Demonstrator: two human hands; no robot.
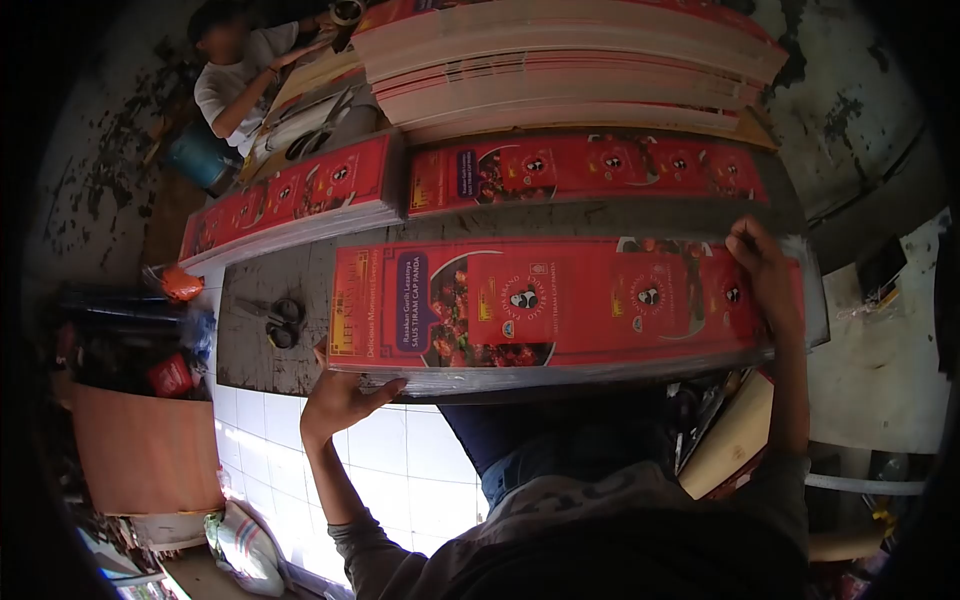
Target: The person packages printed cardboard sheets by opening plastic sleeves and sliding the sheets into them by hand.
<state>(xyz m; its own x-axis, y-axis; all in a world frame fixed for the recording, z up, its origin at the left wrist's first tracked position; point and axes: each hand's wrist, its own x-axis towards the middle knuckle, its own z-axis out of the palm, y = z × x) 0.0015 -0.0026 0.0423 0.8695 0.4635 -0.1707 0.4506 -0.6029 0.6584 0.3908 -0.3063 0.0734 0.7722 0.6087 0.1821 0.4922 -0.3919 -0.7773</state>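
A thick stack of red printed sheets, with a food picture and panda logos on top, lies on the dark worktable in front of me. My left hand grips its near left corner, the thumb along the near side and the fingers at the left edge, partly hidden. At the other end, my right hand lies over the right end with its fingers curled near the far edge. Black-handled scissors rest on the table just left of the stack, touched by neither hand.
Behind are a second red stack at left and more red sheets. Tall piles of sheets rise at the back. A co-worker works at the far left, near another pair of scissors. The worktable ends close to my body.
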